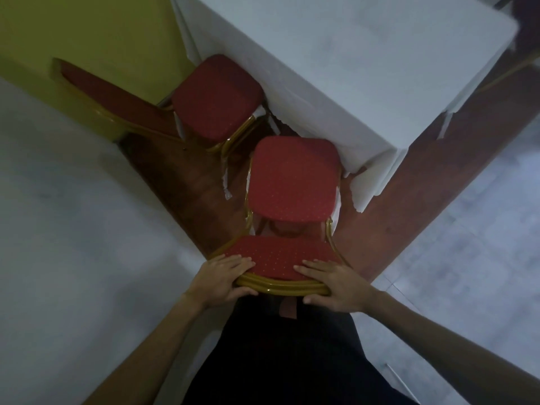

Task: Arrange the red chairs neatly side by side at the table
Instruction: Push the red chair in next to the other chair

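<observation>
Both hands, left hand (220, 277) and right hand (336, 283), grip the near chair (292, 182) backrest; its seat faces the worktop (365, 68) edge. Push straight, matching the far chair (216, 96); leg clearance probably fine, hidden under cloth.

Banquet hall or function room: white-clothed table (365, 68), red padded gold-framed banquet chairs (292, 182), tiled floor (73, 229).

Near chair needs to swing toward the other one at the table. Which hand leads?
Probably right. Both hands grip the near chair by its backrest top: left hand, right hand. The far chair sits to its left, so pushing from the right hand's side would likely turn it that way; left steadies.
</observation>
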